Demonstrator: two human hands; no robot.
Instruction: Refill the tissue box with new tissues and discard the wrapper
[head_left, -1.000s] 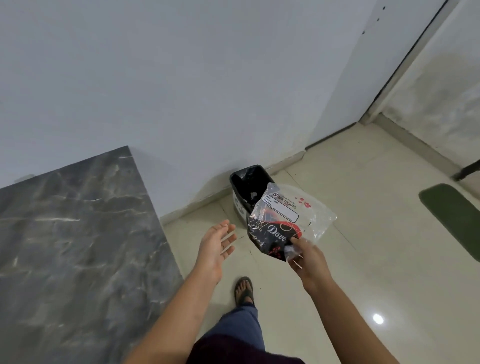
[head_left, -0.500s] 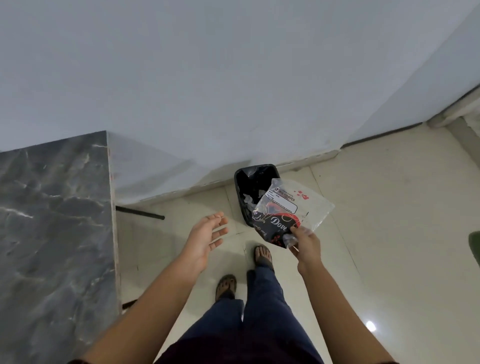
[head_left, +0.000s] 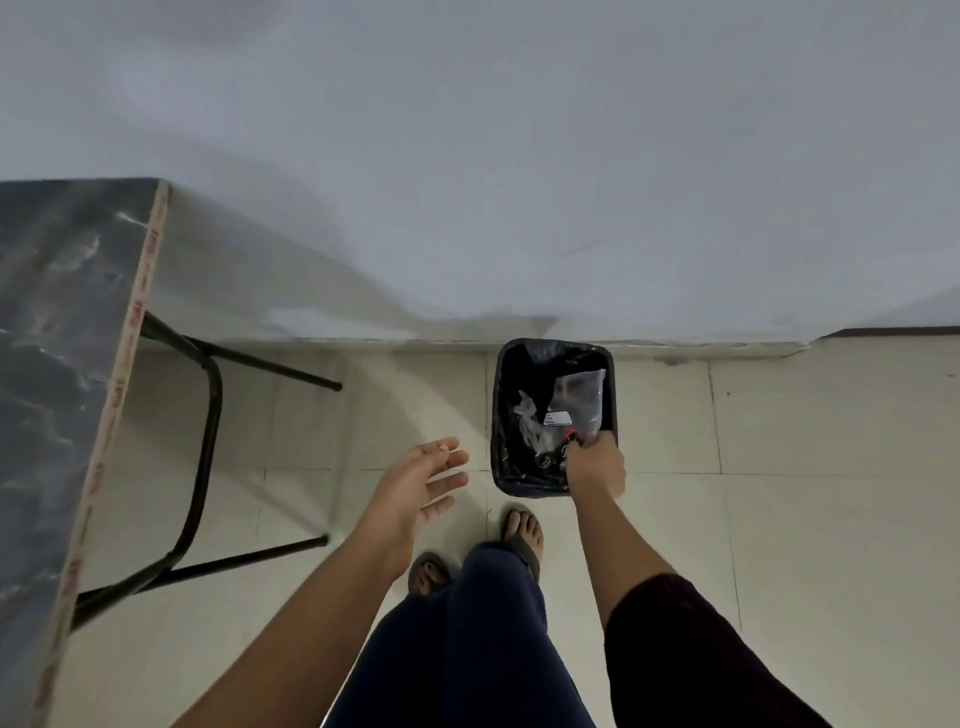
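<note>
Right hand (head_left: 596, 464) pinched on clear tissue wrapper (head_left: 577, 402), wrapper down inside black-lined trash bin (head_left: 503, 415) right of frame centre, against the wall. Left hand (head_left: 415, 488) spread wide, empty, lower centre. Marble-patterned desk (head_left: 57, 332) far left.

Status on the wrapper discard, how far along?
Nearly done. The wrapper is already down inside the black bin by the wall, but the right hand is pinching its lower edge at the rim, so release is what's left. The left hand is open and empty beside the bin. The tissue box is not in view, so the refill can't be confirmed.
</note>
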